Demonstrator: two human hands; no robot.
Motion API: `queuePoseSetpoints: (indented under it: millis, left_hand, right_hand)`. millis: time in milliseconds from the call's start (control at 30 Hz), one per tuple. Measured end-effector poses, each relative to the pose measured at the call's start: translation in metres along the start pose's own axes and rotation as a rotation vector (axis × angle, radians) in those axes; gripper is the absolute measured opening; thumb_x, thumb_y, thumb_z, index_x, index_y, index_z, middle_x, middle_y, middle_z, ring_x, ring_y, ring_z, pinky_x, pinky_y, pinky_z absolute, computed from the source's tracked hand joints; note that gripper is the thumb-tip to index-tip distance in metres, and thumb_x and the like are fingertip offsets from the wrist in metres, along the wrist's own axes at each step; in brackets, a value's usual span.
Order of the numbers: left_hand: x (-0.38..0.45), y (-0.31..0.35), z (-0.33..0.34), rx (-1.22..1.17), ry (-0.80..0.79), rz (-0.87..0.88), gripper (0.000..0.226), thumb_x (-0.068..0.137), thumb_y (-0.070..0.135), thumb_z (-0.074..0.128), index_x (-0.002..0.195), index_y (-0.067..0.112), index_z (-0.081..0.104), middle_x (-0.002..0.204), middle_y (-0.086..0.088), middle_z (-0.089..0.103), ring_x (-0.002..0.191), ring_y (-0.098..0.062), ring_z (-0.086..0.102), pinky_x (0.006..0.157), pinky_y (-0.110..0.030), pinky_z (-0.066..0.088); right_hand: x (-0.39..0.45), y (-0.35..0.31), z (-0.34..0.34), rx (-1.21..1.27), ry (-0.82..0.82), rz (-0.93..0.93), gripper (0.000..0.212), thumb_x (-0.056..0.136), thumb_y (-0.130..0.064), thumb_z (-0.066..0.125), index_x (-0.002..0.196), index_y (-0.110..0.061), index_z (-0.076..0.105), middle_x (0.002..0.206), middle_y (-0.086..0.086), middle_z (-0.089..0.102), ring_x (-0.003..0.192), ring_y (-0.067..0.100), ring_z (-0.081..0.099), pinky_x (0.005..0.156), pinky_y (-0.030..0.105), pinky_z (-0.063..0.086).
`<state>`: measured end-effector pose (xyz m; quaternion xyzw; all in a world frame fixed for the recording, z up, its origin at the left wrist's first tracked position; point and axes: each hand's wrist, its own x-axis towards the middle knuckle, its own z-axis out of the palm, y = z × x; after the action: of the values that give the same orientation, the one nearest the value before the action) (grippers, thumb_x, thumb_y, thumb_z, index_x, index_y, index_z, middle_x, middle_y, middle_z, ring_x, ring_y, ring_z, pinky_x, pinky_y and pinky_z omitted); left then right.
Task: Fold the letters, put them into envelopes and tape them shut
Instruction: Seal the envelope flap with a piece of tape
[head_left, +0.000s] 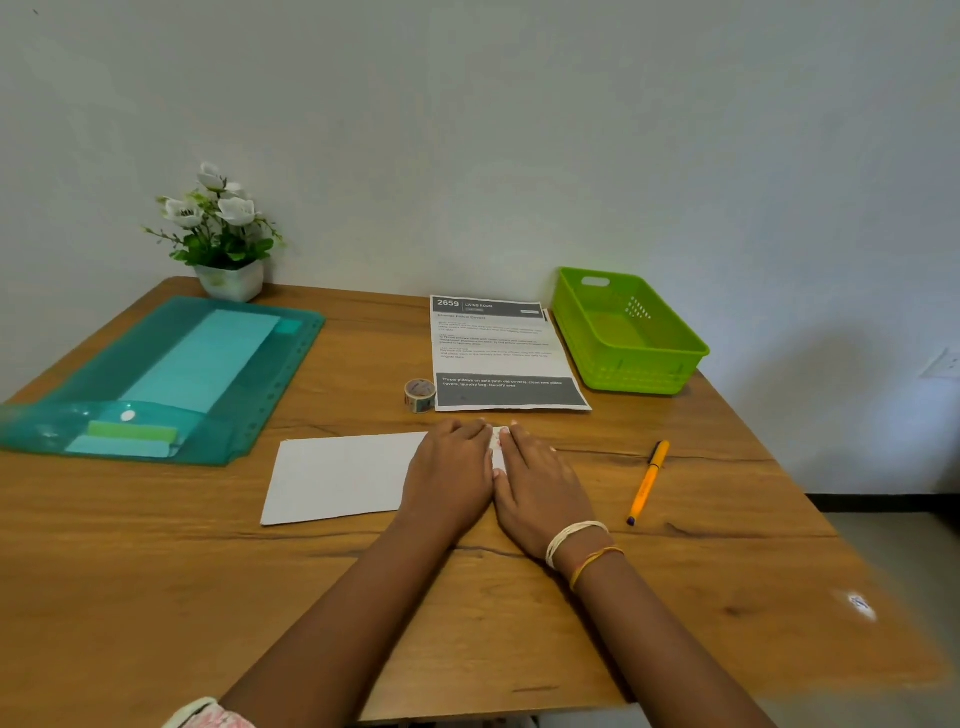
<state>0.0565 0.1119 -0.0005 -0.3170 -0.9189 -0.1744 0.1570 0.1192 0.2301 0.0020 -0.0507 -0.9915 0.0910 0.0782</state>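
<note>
While both hands lie flat, the left hand (451, 467) and right hand (535, 480) press straight, released fingers (470, 428) on the right end of a white paper envelope (337, 478) mid-worktop (675, 597), near a patterned tape roll (420, 395).

Matt wood-grain table (156, 571), glossy translucent plastic folder (104, 374) (teal), matt paper envelope (337, 478).

We see a wooden table (156, 597) against a pale wall (519, 130), with a potted white-flowered plant (221, 234) at upper left, a teal folder (130, 374) below it, a green basket (626, 332) at upper right, and an orange pen (647, 483) at right of centre.
</note>
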Motion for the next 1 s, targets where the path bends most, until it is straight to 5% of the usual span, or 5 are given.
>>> queuePoseSetpoints:
  millis: [333, 567, 800, 933, 1000]
  left_hand:
    - [-0.002, -0.002, 0.004, -0.003, -0.007, -0.039, 0.043, 0.101, 0.03, 0.035, 0.138, 0.018, 0.052, 0.14, 0.003, 0.054, 0.127, -0.016, 0.042, 0.103, -0.026, 0.034]
    - [-0.001, -0.003, 0.003, -0.005, -0.032, -0.013, 0.047, 0.098, 0.027, 0.04, 0.144, 0.021, 0.043, 0.15, 0.003, 0.042, 0.128, -0.018, 0.043, 0.105, -0.03, 0.035]
    - [-0.001, -0.001, 0.004, 0.034, -0.033, -0.017, 0.045, 0.099, 0.032, 0.034, 0.138, 0.019, 0.051, 0.143, 0.001, 0.051, 0.121, -0.02, 0.045, 0.101, -0.029, 0.035]
    - [-0.001, -0.002, 0.002, -0.008, -0.03, -0.039, 0.048, 0.1, 0.033, 0.035, 0.146, 0.02, 0.04, 0.149, 0.001, 0.044, 0.131, -0.016, 0.041, 0.105, -0.029, 0.034]
    - [-0.002, 0.0, -0.001, -0.043, -0.02, -0.031, 0.041, 0.098, 0.031, 0.04, 0.136, 0.025, 0.053, 0.146, 0.003, 0.047, 0.127, -0.016, 0.045, 0.098, -0.029, 0.041]
  right_hand:
    - [-0.011, 0.007, -0.004, 0.131, 0.128, -0.029, 0.038, 0.097, -0.031, 0.043, 0.134, -0.026, 0.053, 0.145, 0.003, 0.044, 0.134, 0.017, 0.038, 0.109, 0.027, 0.031]
    - [-0.001, -0.004, -0.003, -0.072, 0.115, 0.125, 0.053, 0.092, -0.047, 0.033, 0.144, -0.035, 0.032, 0.129, 0.001, 0.043, 0.112, 0.023, 0.04, 0.087, 0.035, 0.038]
    - [-0.004, -0.005, 0.006, -0.076, 0.141, 0.126, 0.055, 0.094, -0.04, 0.031, 0.145, -0.02, 0.033, 0.139, 0.001, 0.041, 0.118, 0.022, 0.04, 0.096, 0.035, 0.037]
    - [-0.009, -0.007, 0.004, -0.022, 0.185, 0.108, 0.054, 0.093, -0.04, 0.033, 0.145, -0.024, 0.034, 0.138, 0.0, 0.045, 0.12, 0.02, 0.042, 0.098, 0.034, 0.037]
    - [-0.009, -0.007, 0.003, -0.032, 0.188, 0.086, 0.049, 0.093, -0.038, 0.035, 0.142, -0.029, 0.04, 0.135, 0.002, 0.047, 0.119, 0.022, 0.044, 0.096, 0.036, 0.038]
